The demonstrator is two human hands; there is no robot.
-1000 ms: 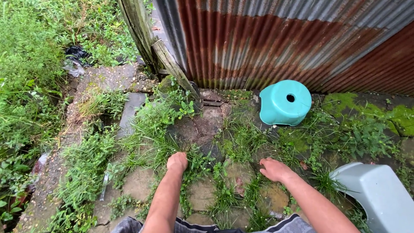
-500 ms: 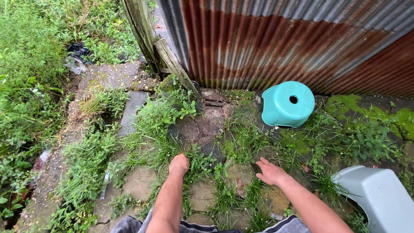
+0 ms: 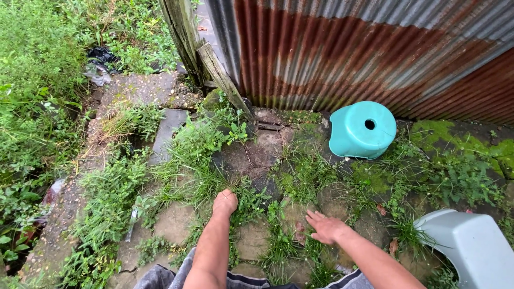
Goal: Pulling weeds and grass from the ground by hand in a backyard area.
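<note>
- My left hand (image 3: 225,203) is a closed fist, clenched down into the grass (image 3: 195,176) growing between the stones (image 3: 174,222); it sits almost where it was a second ago, only a touch lower in the picture.
- I read that as a firm hold on a tuft, roots not yet out; the blades inside the fist are hidden, so I cannot say how much it has.
- My right hand (image 3: 325,227) is the one that changes: a second ago it lay flat on a stone further from me, towards the teal stool (image 3: 360,130); now it is drawn back towards me and to the left, fingers (image 3: 313,217) spread wide, holding nothing.
- It hovers or rests just over the low weeds (image 3: 281,241) in the cracks, nearer the left fist than before; I cannot tell if the palm touches the ground.
- The teal stool stands upturned against the rusty sheet wall (image 3: 348,53), well beyond both hands; it has not moved, the view has only tilted slightly.
- The grey tub (image 3: 471,249) lies on my side of the stool, off to the right of the right arm.
- A leaning plank (image 3: 225,83) props against the wall, left of the stool.
- My guess: the right hand is shifting to a fresh patch while the left keeps its grip.
</note>
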